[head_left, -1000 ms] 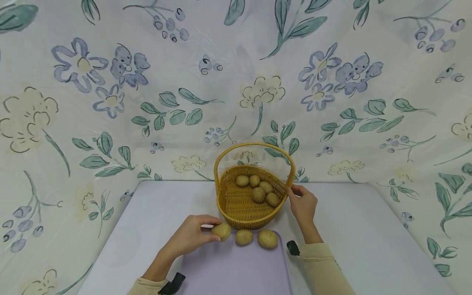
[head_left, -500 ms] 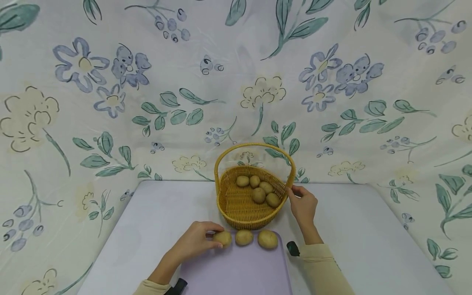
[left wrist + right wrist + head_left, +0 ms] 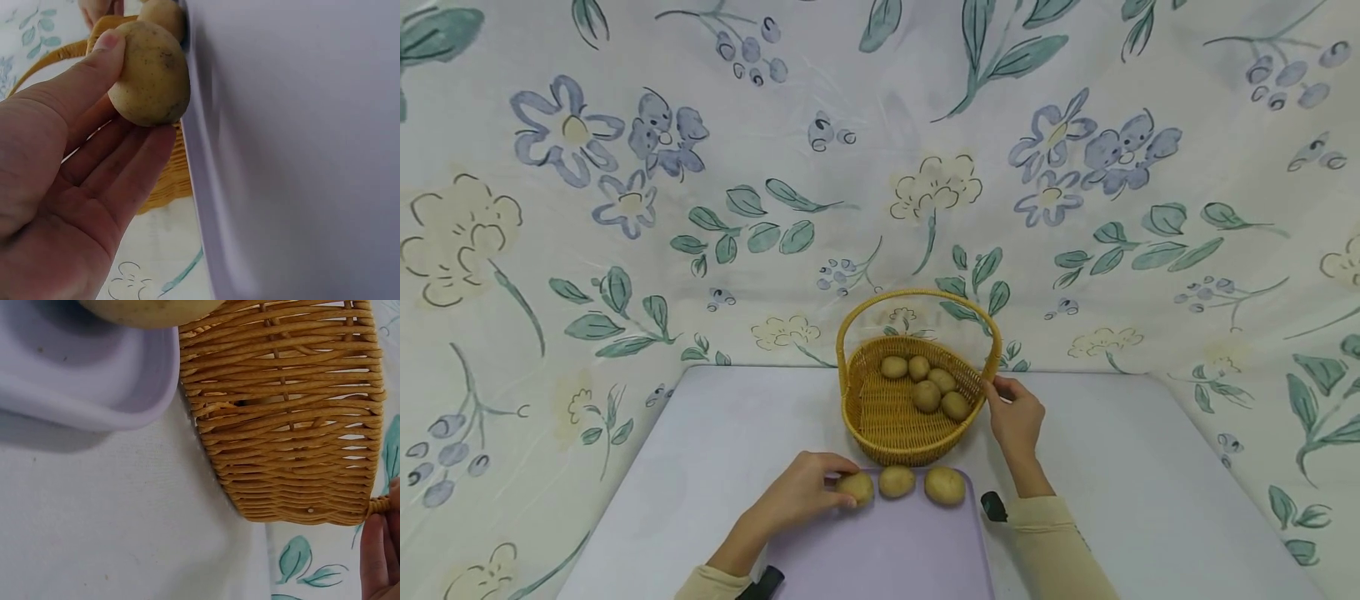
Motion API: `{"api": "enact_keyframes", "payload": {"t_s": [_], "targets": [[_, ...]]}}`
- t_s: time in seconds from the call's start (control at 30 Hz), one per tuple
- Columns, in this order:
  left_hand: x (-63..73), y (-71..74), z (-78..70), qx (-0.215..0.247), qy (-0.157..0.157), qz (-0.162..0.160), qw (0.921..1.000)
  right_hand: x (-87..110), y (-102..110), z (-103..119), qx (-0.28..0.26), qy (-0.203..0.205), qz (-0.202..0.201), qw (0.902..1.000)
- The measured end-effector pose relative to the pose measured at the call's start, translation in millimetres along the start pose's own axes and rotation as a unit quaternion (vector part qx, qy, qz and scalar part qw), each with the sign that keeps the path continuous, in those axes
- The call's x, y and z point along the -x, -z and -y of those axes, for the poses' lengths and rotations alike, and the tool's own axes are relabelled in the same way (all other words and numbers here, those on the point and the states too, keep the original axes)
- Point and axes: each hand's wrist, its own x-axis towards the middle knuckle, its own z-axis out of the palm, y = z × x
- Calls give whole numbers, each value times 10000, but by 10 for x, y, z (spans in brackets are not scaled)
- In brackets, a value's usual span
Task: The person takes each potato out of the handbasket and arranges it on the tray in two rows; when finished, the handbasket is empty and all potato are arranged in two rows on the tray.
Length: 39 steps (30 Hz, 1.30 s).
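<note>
My left hand (image 3: 808, 493) holds a potato (image 3: 857, 489) between thumb and fingers, at the far left corner of the lilac tray (image 3: 910, 550). In the left wrist view this potato (image 3: 153, 75) shows dark specks, with the thumb on one side and fingertips on the other. Two more potatoes lie to its right along the tray's far edge, a middle potato (image 3: 897, 482) and a right one (image 3: 945, 486). Behind the tray stands a wicker basket (image 3: 883, 421) with several potatoes inside. My right hand (image 3: 1018, 417) pinches the basket's right side at the handle's base.
A white table (image 3: 1112, 467) carries the tray and basket. The arched basket handle (image 3: 917, 292) rises in front of a floral cloth backdrop (image 3: 857, 167). Dark camera straps or mounts show at both wrists, the right one (image 3: 994, 506) beside the tray's right edge.
My left hand has lowered the potato toward the tray and shifted it slightly right, into line with the other two. My right hand stays on the basket.
</note>
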Motion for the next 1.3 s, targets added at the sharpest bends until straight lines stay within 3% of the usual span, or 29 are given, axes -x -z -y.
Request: {"api": "enact_keyframes", "payload": {"t_s": [0.27, 0.63, 0.97, 1.3], "targets": [[2, -38, -3, -163, 24, 47, 9999, 6, -2, -11, 171, 196, -44, 9997], [-15, -59, -21, -95, 229, 86, 9997, -1, -15, 25, 356, 127, -105, 9992], [-41, -64, -38, -387, 178, -84, 9991, -7, -43, 21, 277, 113, -167, 9994], [-31, -76, -46, -456, 189, 11, 9988, 0, -53, 51, 347, 144, -247, 9990]]}}
